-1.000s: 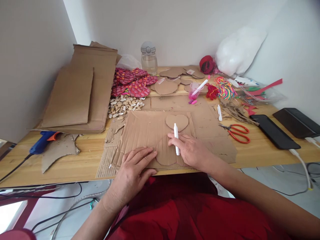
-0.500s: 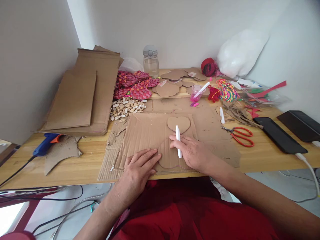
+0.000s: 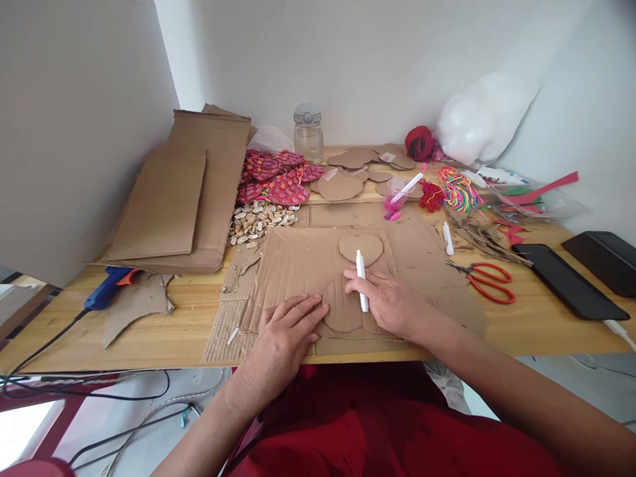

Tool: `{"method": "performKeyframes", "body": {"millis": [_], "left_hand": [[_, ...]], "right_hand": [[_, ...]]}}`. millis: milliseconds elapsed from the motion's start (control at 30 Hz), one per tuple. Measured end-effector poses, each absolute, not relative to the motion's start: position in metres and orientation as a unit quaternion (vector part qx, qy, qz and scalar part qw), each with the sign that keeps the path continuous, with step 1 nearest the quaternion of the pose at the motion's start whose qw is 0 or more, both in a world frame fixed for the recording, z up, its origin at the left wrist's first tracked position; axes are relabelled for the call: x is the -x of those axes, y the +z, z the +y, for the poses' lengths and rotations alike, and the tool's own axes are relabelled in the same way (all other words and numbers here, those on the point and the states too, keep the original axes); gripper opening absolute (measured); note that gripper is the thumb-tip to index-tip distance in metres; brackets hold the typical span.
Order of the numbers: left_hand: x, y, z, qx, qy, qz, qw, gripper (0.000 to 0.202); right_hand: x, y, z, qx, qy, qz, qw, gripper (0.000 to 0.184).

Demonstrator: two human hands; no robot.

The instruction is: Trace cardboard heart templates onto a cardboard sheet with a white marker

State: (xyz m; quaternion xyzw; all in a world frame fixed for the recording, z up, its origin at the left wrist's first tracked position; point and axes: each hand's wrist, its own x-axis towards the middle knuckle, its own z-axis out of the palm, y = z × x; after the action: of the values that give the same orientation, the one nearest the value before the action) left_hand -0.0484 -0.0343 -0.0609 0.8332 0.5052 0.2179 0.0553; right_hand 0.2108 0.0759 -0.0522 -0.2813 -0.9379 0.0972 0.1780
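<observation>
My left hand (image 3: 285, 331) lies flat with fingers stretched out, pressing a cardboard heart (image 3: 342, 311) onto a large cardboard sheet (image 3: 298, 265). My right hand (image 3: 392, 303) rests on the heart's right side and is closed round a white pen (image 3: 362, 281), which points away from me. A second cardboard heart (image 3: 361, 246) lies just beyond the pen's tip.
Red-handled scissors (image 3: 484, 279) and a dark tray (image 3: 566, 281) lie to the right. A blue glue gun (image 3: 106, 291), stacked cardboard (image 3: 183, 192) and a pile of shells (image 3: 256, 220) are on the left. Red fabric hearts (image 3: 278, 179), a jar (image 3: 308, 132), coloured threads (image 3: 454, 185) and a white bag (image 3: 484, 119) line the back.
The view has shifted, so everything sits a little lower and to the right in the picture. Both hands keep the same hold on the heart and the pen.
</observation>
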Motion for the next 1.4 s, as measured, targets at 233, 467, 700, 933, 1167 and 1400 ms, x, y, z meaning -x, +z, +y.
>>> {"method": "performKeyframes", "body": {"millis": [233,467,700,933,1167,1400], "left_hand": [[0.061,-0.051,-0.012,-0.837,0.172,0.517,0.057,0.044],[0.065,-0.039,0.071,-0.813,0.009,0.581,0.026,0.053],[0.058,-0.036,0.106,-0.781,-0.002,0.625,0.004,0.052],[0.047,-0.038,0.109,-0.750,0.004,0.661,-0.018,0.053],[0.038,-0.036,0.113,-0.739,0.012,0.673,-0.033,0.049],[0.028,-0.039,0.106,-0.741,0.033,0.668,-0.055,0.041]], "right_hand": [[-0.213,-0.056,0.077,0.275,0.098,-0.938,0.185,0.034],[-0.213,-0.060,0.078,0.276,0.090,-0.937,0.192,0.033],[-0.214,-0.060,0.078,0.270,0.111,-0.936,0.198,0.032],[-0.213,-0.062,0.078,0.273,0.118,-0.932,0.205,0.036],[-0.210,-0.061,0.079,0.258,0.118,-0.934,0.217,0.032],[-0.210,-0.061,0.079,0.255,0.113,-0.932,0.231,0.034]]}}
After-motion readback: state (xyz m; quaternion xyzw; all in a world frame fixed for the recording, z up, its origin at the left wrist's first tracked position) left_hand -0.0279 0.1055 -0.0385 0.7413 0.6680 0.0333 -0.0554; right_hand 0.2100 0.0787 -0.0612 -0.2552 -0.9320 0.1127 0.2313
